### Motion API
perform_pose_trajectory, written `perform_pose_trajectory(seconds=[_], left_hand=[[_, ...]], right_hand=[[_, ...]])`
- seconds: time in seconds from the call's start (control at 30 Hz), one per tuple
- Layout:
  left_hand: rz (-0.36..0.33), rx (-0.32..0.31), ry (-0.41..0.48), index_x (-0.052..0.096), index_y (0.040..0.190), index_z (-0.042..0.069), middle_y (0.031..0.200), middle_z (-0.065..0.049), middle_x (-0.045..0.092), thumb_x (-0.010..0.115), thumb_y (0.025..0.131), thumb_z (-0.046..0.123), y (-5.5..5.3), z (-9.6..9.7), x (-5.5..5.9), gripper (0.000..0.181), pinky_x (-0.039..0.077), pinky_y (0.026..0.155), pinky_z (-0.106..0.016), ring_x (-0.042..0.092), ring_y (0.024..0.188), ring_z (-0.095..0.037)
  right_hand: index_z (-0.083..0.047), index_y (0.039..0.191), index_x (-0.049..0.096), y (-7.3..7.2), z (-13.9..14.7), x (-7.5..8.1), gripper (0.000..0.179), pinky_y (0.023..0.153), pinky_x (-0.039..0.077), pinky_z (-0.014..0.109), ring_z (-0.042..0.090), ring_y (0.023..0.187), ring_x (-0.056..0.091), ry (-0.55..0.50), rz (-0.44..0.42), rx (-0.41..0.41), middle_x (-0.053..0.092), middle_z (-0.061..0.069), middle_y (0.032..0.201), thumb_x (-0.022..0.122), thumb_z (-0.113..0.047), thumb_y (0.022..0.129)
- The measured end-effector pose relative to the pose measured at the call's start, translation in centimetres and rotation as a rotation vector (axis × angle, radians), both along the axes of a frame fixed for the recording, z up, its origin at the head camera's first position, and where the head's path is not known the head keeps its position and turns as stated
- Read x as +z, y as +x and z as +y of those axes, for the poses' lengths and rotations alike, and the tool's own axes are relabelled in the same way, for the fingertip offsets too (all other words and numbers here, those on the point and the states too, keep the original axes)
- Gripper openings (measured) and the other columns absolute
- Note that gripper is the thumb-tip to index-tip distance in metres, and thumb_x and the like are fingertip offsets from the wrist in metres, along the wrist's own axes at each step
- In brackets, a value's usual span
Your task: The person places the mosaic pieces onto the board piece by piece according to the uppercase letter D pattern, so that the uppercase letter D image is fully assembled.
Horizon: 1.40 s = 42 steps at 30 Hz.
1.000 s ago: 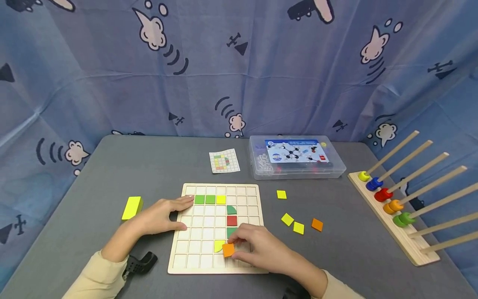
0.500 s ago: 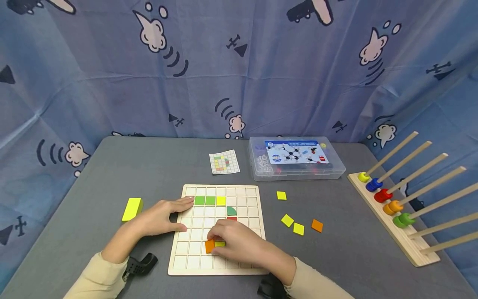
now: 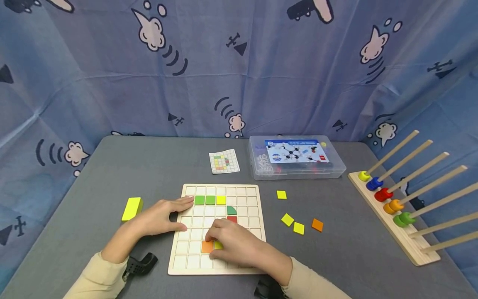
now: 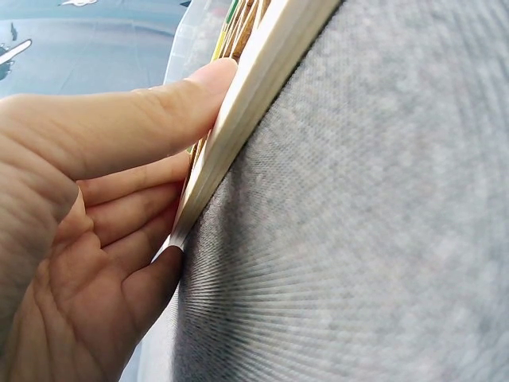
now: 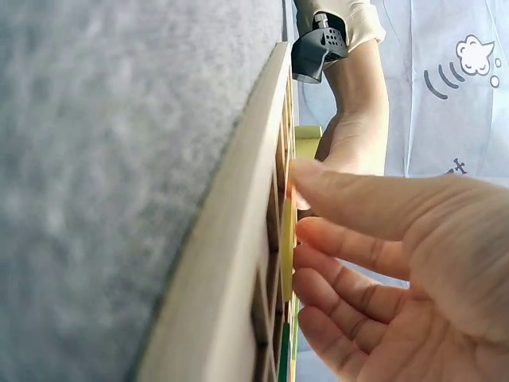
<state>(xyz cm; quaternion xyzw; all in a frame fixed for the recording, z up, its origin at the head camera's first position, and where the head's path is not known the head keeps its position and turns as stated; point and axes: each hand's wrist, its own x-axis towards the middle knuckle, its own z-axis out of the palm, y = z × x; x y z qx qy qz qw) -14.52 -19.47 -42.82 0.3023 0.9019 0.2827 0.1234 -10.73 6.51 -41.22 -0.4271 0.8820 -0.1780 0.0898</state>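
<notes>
A wooden grid board (image 3: 186,261) lies on the grey table. My left hand (image 3: 161,215) rests on its left side, fingers extended over the corner cells and thumb on the edge (image 4: 253,103). Over the lower middle cells, my right hand (image 3: 239,244) has thumb and index fingertip at the right corners of an orange square tile (image 3: 207,247), which looks flat in its cell. Beside it a yellow tile (image 3: 218,245) is partly covered by the fingers. Higher up sit two light green squares (image 3: 205,200), a yellow square (image 3: 221,200), a dark green quarter-round (image 3: 231,210) and a red square (image 3: 232,219).
Loose yellow tiles (image 3: 287,219) and an orange tile (image 3: 317,225) lie right of the board. Behind are a pattern card (image 3: 224,161) and a clear plastic box (image 3: 298,171). A peg rack (image 3: 392,220) stands right, a yellow block (image 3: 132,208) left.
My right hand has carried the orange tile leftward past the yellow one and lowered it flat into a cell. It now covers the lower green tile. My left hand has stayed put.
</notes>
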Motion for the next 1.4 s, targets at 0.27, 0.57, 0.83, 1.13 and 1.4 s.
perform_pose_trajectory(seconds=[0.27,0.57,0.83,1.13,1.4], left_hand=[[-0.017,0.010,-0.007,0.047,0.139,0.003,0.149,-0.008,0.040,0.072,0.082,0.037,0.0,-0.1,0.1,0.070,0.039,0.103,-0.049,0.037,0.137,-0.029],[-0.036,0.011,-0.004,0.046,0.140,0.004,0.150,-0.006,0.038,0.073,0.082,0.035,0.0,-0.1,-0.1,0.071,0.038,0.104,-0.049,0.034,0.139,-0.029],[-0.034,0.011,0.002,0.047,0.139,0.004,0.150,-0.007,0.039,0.073,0.081,0.035,0.0,0.0,-0.1,0.071,0.039,0.104,-0.049,0.035,0.138,-0.029],[-0.049,0.015,-0.011,0.045,0.140,0.005,0.151,-0.004,0.036,0.074,0.081,0.032,-0.1,0.2,0.0,0.071,0.037,0.105,-0.049,0.033,0.139,-0.027],[-0.039,0.007,-0.006,0.046,0.140,0.003,0.150,-0.007,0.038,0.072,0.082,0.036,0.0,0.0,0.0,0.071,0.038,0.104,-0.051,0.035,0.138,-0.030]], right_hand=[[-0.012,0.116,0.065,-0.3,1.9,1.5,0.039,0.082,0.048,0.018,0.005,0.095,0.056,-0.038,-0.105,-0.066,0.063,-0.004,0.108,0.076,-0.027,0.081],[-0.010,0.125,0.060,-0.5,7.6,2.1,0.048,0.088,0.051,0.034,0.014,0.106,0.059,-0.082,-0.135,-0.201,0.062,0.001,0.119,0.075,-0.023,0.082],[-0.009,0.124,0.060,-0.5,14.1,2.2,0.051,0.089,0.051,0.044,0.023,0.110,0.061,-0.062,-0.091,-0.445,0.062,0.004,0.121,0.077,-0.025,0.079],[-0.005,0.124,0.060,-0.9,20.8,1.9,0.052,0.086,0.050,0.052,0.031,0.104,0.061,-0.033,-0.088,-0.629,0.063,0.013,0.118,0.076,-0.027,0.080],[-0.002,0.115,0.065,-1.4,23.5,0.9,0.045,0.081,0.052,0.048,0.029,0.098,0.062,0.018,-0.155,-0.637,0.063,0.013,0.111,0.076,-0.027,0.080]])
